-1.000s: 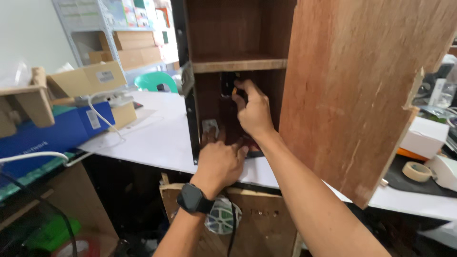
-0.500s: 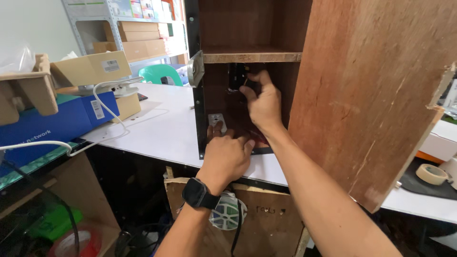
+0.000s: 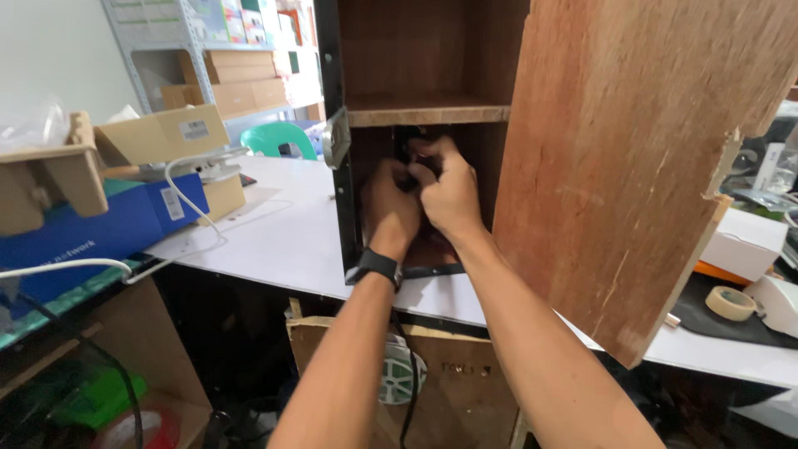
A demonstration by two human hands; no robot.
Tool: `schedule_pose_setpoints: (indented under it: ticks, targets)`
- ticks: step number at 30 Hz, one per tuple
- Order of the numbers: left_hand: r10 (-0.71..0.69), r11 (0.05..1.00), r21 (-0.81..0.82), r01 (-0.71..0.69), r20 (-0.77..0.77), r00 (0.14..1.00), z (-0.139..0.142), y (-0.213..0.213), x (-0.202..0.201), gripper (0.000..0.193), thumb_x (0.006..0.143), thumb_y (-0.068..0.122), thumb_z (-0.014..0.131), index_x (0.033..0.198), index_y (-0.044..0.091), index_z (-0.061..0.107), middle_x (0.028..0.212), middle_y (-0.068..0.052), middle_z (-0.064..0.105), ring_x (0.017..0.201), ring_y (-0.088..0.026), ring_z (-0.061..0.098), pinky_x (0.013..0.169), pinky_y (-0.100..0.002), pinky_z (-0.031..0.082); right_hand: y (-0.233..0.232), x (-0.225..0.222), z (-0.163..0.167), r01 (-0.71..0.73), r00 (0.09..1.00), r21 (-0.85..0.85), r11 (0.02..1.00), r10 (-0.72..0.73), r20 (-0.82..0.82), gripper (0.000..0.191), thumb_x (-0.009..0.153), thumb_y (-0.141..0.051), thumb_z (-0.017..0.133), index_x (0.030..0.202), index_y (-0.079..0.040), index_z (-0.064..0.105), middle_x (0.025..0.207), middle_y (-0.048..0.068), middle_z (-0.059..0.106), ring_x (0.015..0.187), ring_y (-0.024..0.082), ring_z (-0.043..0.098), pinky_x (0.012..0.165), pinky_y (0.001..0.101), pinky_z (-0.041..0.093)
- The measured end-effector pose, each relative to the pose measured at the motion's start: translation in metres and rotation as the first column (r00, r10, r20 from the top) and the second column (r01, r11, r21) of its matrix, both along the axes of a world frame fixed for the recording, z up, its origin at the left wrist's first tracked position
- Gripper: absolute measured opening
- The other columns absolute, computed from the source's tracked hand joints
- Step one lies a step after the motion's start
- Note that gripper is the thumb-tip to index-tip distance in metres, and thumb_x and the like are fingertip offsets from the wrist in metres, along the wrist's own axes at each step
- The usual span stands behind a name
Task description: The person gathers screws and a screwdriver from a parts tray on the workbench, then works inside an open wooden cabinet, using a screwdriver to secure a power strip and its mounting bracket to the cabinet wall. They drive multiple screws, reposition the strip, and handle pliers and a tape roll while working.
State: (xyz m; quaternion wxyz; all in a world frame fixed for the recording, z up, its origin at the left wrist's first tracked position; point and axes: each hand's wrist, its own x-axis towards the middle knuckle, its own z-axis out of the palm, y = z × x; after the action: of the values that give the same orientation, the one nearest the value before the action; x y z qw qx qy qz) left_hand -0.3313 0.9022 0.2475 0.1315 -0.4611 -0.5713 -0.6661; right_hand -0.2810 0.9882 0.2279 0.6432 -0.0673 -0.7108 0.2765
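A brown wooden cabinet point(image 3: 416, 75) stands on a white table point(image 3: 274, 241), its door point(image 3: 640, 158) swung open to the right. Both my hands reach into the lower compartment under the shelf point(image 3: 428, 112). My right hand point(image 3: 449, 195) grips a small black object point(image 3: 407, 154) fixed at the back of the compartment. My left hand point(image 3: 391, 208), with a black watch on the wrist, is raised beside it and touches the same black object from the left. What the object is stays hidden behind my fingers.
Blue box point(image 3: 91, 229) and cardboard boxes point(image 3: 162, 133) lie at the left, with a white cable point(image 3: 191, 179). A roll of tape point(image 3: 730, 303) and a white box point(image 3: 744, 245) sit at the right. Shelving with cartons point(image 3: 237, 83) stands behind. A wooden crate point(image 3: 449, 382) sits under the table.
My left hand has risen from the cabinet's bottom edge up to the black object beside my right hand. The view has shifted closer to the cabinet.
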Motion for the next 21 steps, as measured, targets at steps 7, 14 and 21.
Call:
schedule_pose_setpoints:
  ticks: [7, 14, 21]
  targets:
    - [-0.110, 0.994, -0.026, 0.107, -0.181, 0.977, 0.000, -0.009, 0.002, 0.023, 0.082, 0.008, 0.070, 0.104, 0.008, 0.073, 0.098, -0.021, 0.075, 0.097, -0.042, 0.071, 0.083, -0.047, 0.056, -0.007, 0.010, 0.006, 0.347, 0.936, 0.058, 0.936, -0.350, 0.032, 0.036, 0.076, -0.009, 0.092, 0.088, 0.006, 0.061, 0.086, 0.020, 0.069, 0.077, 0.030, 0.066, 0.069, 0.0365, 0.054]
    - [-0.268, 0.962, 0.085, 0.259, 0.103, 0.958, 0.004, 0.001, -0.009, 0.027, 0.083, 0.015, 0.077, 0.105, 0.002, 0.072, 0.095, -0.013, 0.079, 0.087, -0.020, 0.077, 0.077, -0.032, 0.058, -0.002, 0.003, 0.005, 0.236, 0.972, 0.214, 0.948, -0.233, -0.039, 0.029, 0.092, -0.002, 0.067, 0.121, -0.004, 0.068, 0.106, 0.020, 0.074, 0.096, 0.033, 0.076, 0.084, 0.0373, 0.058]
    - [-0.222, 0.975, -0.001, 0.222, -0.008, 0.975, 0.004, -0.003, -0.009, 0.028, 0.090, 0.021, 0.074, 0.113, 0.005, 0.075, 0.100, -0.015, 0.080, 0.092, -0.022, 0.077, 0.082, -0.034, 0.058, 0.003, -0.005, 0.012, 0.210, 0.977, 0.146, 0.967, -0.213, 0.001, 0.034, 0.095, 0.002, 0.059, 0.128, -0.006, 0.061, 0.107, 0.021, 0.074, 0.102, 0.035, 0.075, 0.085, 0.0375, 0.057]
